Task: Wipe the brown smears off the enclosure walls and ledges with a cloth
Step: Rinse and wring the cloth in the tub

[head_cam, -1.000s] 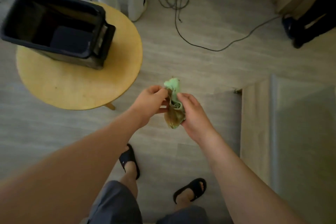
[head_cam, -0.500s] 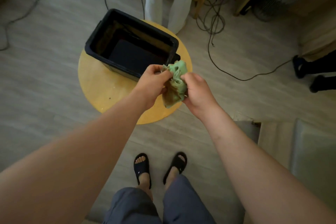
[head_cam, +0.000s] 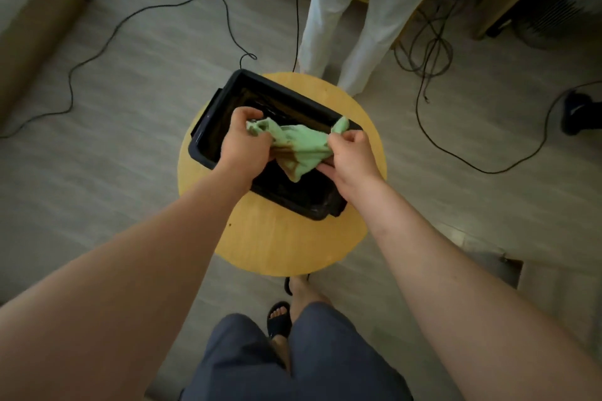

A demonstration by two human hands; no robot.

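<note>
Grip: left hand [head_cam: 246,140] & right hand [head_cam: 351,156] each pinch an end of the cloth [head_cam: 303,143], fingers curled, cloth stretched betw. them just above the enclosure [head_cam: 293,202].

Table [head_cam: 277,244] is round, wood, and carries the enclosure approx. at centre, set diag. to the person. Enclosure is dark w/ open top. Far inner wall seems to show brownish smears [head_cam: 277,104], but light is dim, so can't tell what's on the near wall or ledges. Cloth is green w/ a brown stain [head_cam: 290,161] on the lower hanging part, nearer the left hand.

Step in hand, my read: turning/refolding the cloth to get a clean face for wiping. To do it well:
- Fold the stained part inward, clean green face out, so dirt isn't spread back onto the walls.
- Bunch it into a firm pad in one hand, no loose tails.
- Steady the rim w/ the free hand, as the enclosure prob. slides on the smooth table.
- Wipe top down, one direction per pass, ledges & corners last.
- Turn the cloth once the face browns.
</note>
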